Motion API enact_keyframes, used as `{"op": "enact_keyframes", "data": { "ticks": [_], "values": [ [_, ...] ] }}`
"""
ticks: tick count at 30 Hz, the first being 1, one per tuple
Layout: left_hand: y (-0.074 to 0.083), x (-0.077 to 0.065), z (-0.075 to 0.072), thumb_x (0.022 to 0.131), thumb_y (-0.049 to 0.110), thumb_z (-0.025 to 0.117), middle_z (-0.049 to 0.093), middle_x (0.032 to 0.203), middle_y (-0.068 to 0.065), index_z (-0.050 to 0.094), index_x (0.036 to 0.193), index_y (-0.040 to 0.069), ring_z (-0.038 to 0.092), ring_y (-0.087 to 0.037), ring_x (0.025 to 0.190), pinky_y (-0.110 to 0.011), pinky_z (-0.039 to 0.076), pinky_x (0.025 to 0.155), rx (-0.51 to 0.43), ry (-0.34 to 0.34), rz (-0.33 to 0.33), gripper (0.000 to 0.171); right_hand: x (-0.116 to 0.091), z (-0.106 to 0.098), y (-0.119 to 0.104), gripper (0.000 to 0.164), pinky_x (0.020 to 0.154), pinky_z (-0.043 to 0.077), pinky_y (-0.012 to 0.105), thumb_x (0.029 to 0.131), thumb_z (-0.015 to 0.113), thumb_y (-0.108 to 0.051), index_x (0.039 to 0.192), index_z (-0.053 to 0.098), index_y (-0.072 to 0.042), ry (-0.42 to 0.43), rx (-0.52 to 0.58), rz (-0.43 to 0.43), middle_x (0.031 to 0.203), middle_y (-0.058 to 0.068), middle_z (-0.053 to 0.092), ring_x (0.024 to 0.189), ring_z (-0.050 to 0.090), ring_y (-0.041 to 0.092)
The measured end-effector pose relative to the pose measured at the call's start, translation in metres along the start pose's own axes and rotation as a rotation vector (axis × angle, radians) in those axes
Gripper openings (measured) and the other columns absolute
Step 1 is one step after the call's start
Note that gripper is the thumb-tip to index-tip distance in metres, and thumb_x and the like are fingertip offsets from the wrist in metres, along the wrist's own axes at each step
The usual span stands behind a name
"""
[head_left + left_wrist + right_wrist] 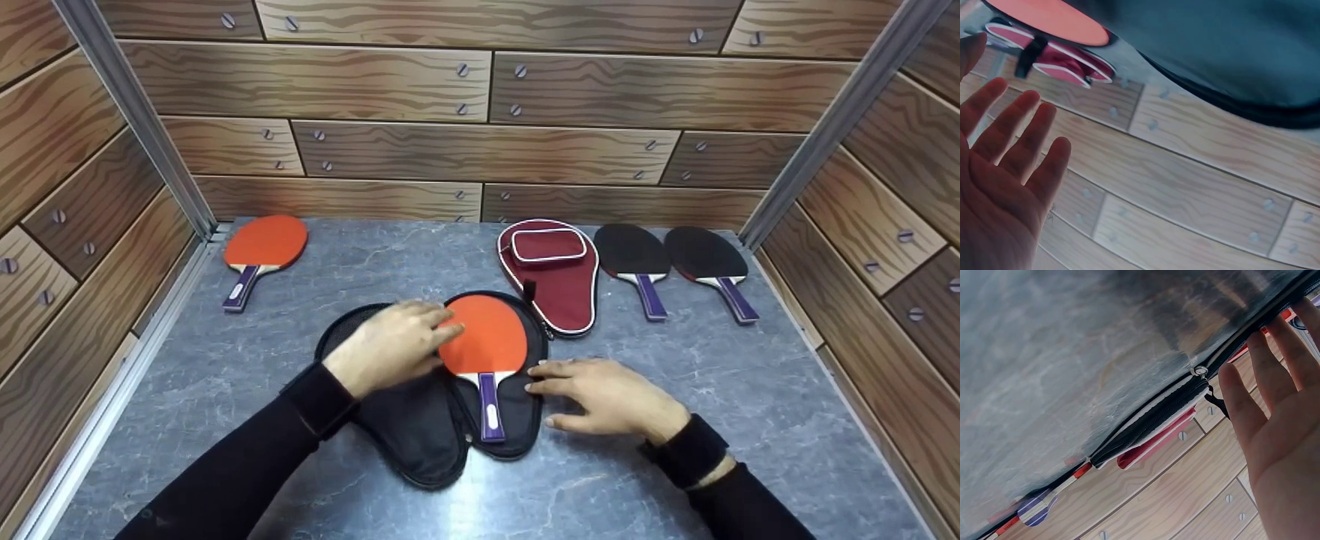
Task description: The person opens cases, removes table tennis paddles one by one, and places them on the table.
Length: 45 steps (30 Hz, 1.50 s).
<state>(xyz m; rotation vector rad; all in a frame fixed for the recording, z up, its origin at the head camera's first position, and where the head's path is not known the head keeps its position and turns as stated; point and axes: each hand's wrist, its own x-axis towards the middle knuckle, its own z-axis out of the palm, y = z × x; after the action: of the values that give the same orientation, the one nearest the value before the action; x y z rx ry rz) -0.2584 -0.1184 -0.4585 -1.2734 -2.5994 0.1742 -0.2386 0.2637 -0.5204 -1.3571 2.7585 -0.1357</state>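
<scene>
A black table tennis bat case [412, 439] lies unfolded on the table, its two halves side by side. In the right half rests an orange-faced bat [487, 334], its purple handle [489, 412] toward the person. My left hand [394, 345] is over the left half, fingers extended at the bat's left edge and holding nothing; the left wrist view shows its spread fingers [1033, 132]. At the case's right rim, my right hand [611, 397] has its fingertips by the zipped edge. Those fingers [1264, 371] look straight and loose in the right wrist view.
Behind the black case lies a closed red bat case [559, 289] with white piping. Two black-faced bats [634, 251] [706, 253] lie to its right. Another orange-faced bat [266, 241] lies at the far left. Wood-patterned walls [480, 90] enclose the grey table [615, 487].
</scene>
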Motion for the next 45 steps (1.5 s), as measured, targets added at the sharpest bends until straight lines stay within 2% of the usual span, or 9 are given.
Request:
{"op": "enact_keyframes", "data": {
  "ticks": [6, 17, 21, 23, 26, 29, 33, 38, 45],
  "values": [
    [0.024, 0.007, 0.006, 0.107, 0.043, 0.087, 0.075, 0.163, -0.008, 0.071, 0.162, 0.020, 0.073, -0.029, 0.151, -0.047, 0.059, 0.131, 0.052, -0.091, 0.093, 0.062, 0.000, 0.000, 0.000, 0.052, 0.121, 0.064, 0.057, 0.112, 0.073, -0.054, 0.159, 0.075, -0.031, -0.003, 0.005, -0.004, 0.172, -0.001, 0.068, 0.154, 0.072, 0.030],
    [0.064, 0.010, 0.020, 0.104, 0.051, 0.087, 0.077, 0.161, 0.003, 0.073, 0.160, 0.029, 0.074, -0.018, 0.149, -0.040, 0.060, 0.129, 0.136, -0.118, 0.213, 0.061, 0.000, 0.000, 0.001, 0.054, 0.119, 0.065, 0.057, 0.112, 0.073, -0.054, 0.159, 0.074, -0.029, 0.000, 0.002, -0.014, 0.172, 0.001, 0.068, 0.153, 0.072, 0.030],
    [0.073, 0.008, 0.023, 0.106, 0.044, 0.085, 0.078, 0.157, 0.009, 0.076, 0.155, 0.035, 0.074, -0.013, 0.149, -0.035, 0.061, 0.126, 0.171, -0.067, 0.277, 0.051, 0.000, 0.000, 0.001, 0.054, 0.119, 0.065, 0.057, 0.112, 0.072, -0.054, 0.160, 0.074, -0.029, -0.006, 0.003, -0.014, 0.173, 0.000, 0.068, 0.153, 0.072, 0.029],
    [0.077, 0.008, 0.023, 0.110, 0.040, 0.078, 0.078, 0.157, 0.013, 0.077, 0.155, 0.038, 0.072, -0.010, 0.150, -0.033, 0.060, 0.126, 0.195, -0.046, 0.314, 0.045, 0.000, 0.000, 0.001, 0.055, 0.119, 0.065, 0.057, 0.112, 0.072, -0.055, 0.160, 0.074, -0.028, -0.008, 0.002, -0.015, 0.173, 0.000, 0.068, 0.154, 0.072, 0.029],
    [0.081, 0.008, 0.023, 0.114, 0.034, 0.066, 0.077, 0.158, 0.019, 0.075, 0.157, 0.042, 0.068, -0.006, 0.155, -0.032, 0.057, 0.129, 0.217, -0.049, 0.370, 0.044, 0.000, 0.000, 0.001, 0.055, 0.119, 0.065, 0.057, 0.112, 0.072, -0.054, 0.160, 0.074, -0.028, -0.008, -0.002, -0.016, 0.173, -0.001, 0.067, 0.153, 0.072, 0.029],
    [0.083, 0.008, 0.024, 0.115, 0.032, 0.061, 0.076, 0.156, 0.024, 0.073, 0.157, 0.045, 0.065, -0.003, 0.157, -0.030, 0.054, 0.132, 0.249, -0.055, 0.416, 0.046, 0.001, 0.000, 0.001, 0.055, 0.119, 0.065, 0.057, 0.112, 0.073, -0.054, 0.160, 0.074, -0.028, -0.009, -0.004, -0.020, 0.173, 0.000, 0.067, 0.153, 0.072, 0.029],
    [0.084, 0.009, 0.026, 0.114, 0.035, 0.063, 0.080, 0.146, 0.026, 0.079, 0.143, 0.047, 0.070, 0.001, 0.148, -0.027, 0.054, 0.130, 0.298, 0.007, 0.429, 0.035, 0.001, 0.000, 0.001, 0.054, 0.119, 0.065, 0.057, 0.112, 0.073, -0.054, 0.160, 0.074, -0.029, -0.009, 0.000, -0.018, 0.173, 0.000, 0.067, 0.153, 0.073, 0.030],
    [0.085, 0.010, 0.031, 0.112, 0.036, 0.064, 0.083, 0.131, 0.021, 0.079, 0.121, 0.040, 0.077, 0.001, 0.128, -0.025, 0.058, 0.122, 0.328, 0.108, 0.435, 0.018, 0.000, 0.000, 0.002, 0.055, 0.120, 0.064, 0.056, 0.112, 0.072, -0.056, 0.160, 0.074, -0.029, -0.009, 0.006, -0.008, 0.174, 0.000, 0.067, 0.155, 0.071, 0.028],
    [0.083, 0.010, 0.028, 0.114, 0.037, 0.062, 0.082, 0.127, 0.021, 0.077, 0.118, 0.037, 0.078, 0.000, 0.124, -0.025, 0.060, 0.121, 0.346, 0.117, 0.447, 0.015, 0.000, 0.000, 0.002, 0.055, 0.121, 0.063, 0.057, 0.113, 0.071, -0.057, 0.161, 0.073, -0.029, -0.015, 0.009, -0.006, 0.174, 0.001, 0.066, 0.155, 0.071, 0.030]
  ]
}}
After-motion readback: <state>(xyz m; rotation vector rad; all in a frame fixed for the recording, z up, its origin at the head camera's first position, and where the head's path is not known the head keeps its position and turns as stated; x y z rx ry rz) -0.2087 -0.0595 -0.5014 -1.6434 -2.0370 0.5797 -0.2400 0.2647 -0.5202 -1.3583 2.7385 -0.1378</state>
